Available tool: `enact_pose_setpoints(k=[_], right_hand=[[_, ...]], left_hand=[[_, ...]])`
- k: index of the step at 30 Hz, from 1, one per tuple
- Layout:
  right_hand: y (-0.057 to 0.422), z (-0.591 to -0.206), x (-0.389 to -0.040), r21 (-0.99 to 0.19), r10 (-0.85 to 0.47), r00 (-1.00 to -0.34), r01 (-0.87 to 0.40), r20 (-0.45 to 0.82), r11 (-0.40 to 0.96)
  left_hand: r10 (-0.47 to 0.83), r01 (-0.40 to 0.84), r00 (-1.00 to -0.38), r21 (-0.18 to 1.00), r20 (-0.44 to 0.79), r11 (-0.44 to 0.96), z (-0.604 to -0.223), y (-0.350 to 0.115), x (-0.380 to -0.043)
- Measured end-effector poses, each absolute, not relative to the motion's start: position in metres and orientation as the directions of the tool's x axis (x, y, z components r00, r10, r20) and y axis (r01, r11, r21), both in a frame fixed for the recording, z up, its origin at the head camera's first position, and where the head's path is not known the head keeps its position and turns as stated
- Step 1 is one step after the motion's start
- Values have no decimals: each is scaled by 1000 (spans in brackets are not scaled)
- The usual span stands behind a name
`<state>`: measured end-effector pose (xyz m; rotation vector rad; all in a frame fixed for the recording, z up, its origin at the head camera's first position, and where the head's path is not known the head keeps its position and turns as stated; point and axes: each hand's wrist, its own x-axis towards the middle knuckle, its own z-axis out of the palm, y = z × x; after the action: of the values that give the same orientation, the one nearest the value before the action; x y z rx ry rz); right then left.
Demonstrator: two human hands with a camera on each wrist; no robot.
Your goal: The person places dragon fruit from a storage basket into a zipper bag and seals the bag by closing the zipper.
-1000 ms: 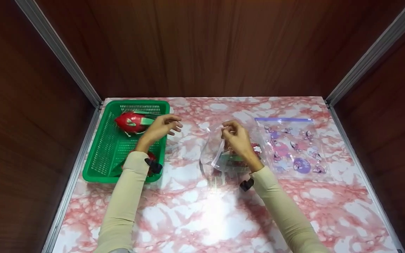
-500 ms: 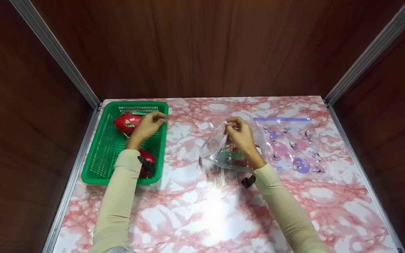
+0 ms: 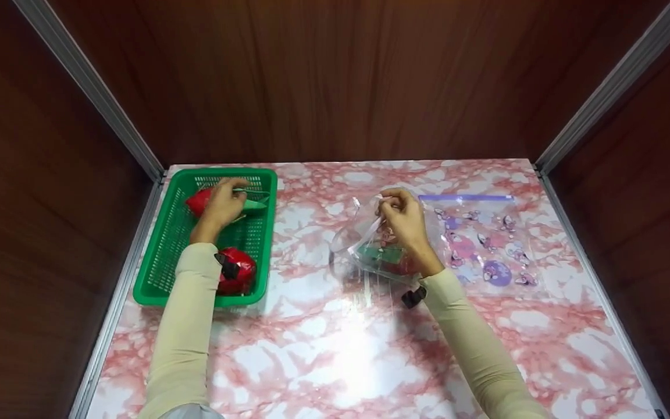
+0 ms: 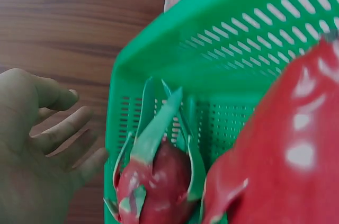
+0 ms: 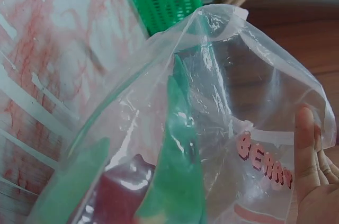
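My left hand (image 3: 225, 205) hovers over the far part of the green basket (image 3: 271, 244), its fingers loosely bent and holding nothing. Beneath it lies a red dragon fruit (image 3: 197, 202) with long green scales, partly covered by the hand in the head view. A second dragon fruit (image 3: 241, 270) sits at the near right corner, looming large in the left wrist view. With thumb and fingers, my right hand (image 3: 406, 220) pinches the rim of a clear zip bag (image 5: 265, 86) with "BERRY" print. Inside that bag is another dragon fruit (image 5: 124, 184), its green scales pointing at the mouth.
Flat on the table, right of the right hand, lies a clear zip bag (image 3: 486, 244) with a purple zip strip and cartoon prints. Dark wood panels (image 3: 335, 81) enclose the back and sides of the pink marbled table (image 3: 300, 349).
My left hand has moved left, from the basket's right rim to above the far dragon fruit. The right hand has shifted slightly right and away, keeping its pinch on the bag's rim.
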<state>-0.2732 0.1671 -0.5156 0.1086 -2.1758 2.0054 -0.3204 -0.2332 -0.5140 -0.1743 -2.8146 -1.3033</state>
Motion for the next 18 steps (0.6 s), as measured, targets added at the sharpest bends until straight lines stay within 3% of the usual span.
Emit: enact_pose_setpoints(k=[9,18], right_hand=[[169,-513,-273,-968,101,-968,-214,228,131],[169,-512,-270,-959,147,-959,-215,243,185]], left_hand=[[34,98,-994,671,107,735,-521,-252,-320],[0,-17,-1000,635,-26,773,-530,-266,-318]])
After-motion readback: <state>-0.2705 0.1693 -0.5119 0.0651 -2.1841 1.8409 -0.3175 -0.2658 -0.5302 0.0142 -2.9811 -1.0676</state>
